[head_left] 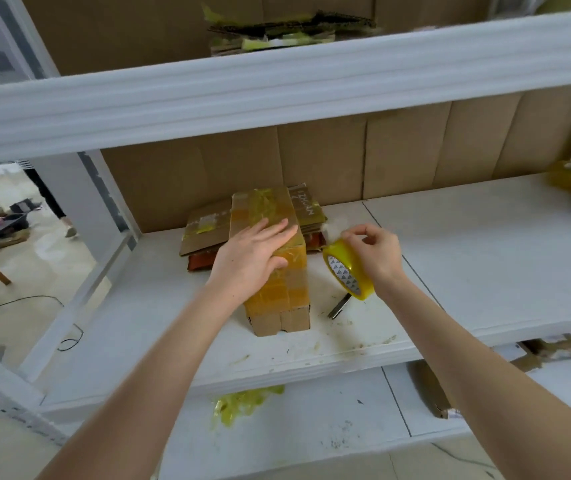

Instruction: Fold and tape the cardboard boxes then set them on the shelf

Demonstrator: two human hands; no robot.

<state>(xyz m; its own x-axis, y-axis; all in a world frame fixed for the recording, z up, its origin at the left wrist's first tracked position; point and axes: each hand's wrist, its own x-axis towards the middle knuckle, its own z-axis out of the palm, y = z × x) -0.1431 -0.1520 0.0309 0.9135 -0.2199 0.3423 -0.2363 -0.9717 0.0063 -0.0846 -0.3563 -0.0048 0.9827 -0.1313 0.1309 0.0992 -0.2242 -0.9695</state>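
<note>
**Box taped on shelf**

A cardboard box point(278, 296), likely light and stiff, stands on the shelf point(467, 254), the left hand point(259, 251) spread flat on its slick taped top. The right hand point(377, 251) pinches a tape roll point(348, 270) just beside it. The bare sides should grip best.

Brown cardboard box point(277, 289), dull and a bit rough at the bare bottom, smooth and shiny higher up under yellow see-through tape. Tape roll point(355, 271) of glossy yellow plastic, with a white paper ring inside. White shelf board point(467, 265), smooth and dull, dotted with scuffs and sticky tape bits. Shelf beam point(277, 88) above, white and smooth, like painted metal. Back wall point(398, 157) of plain dull cardboard. Crumpled tape wad point(242, 405) lower down, shiny and wrinkly.
</note>
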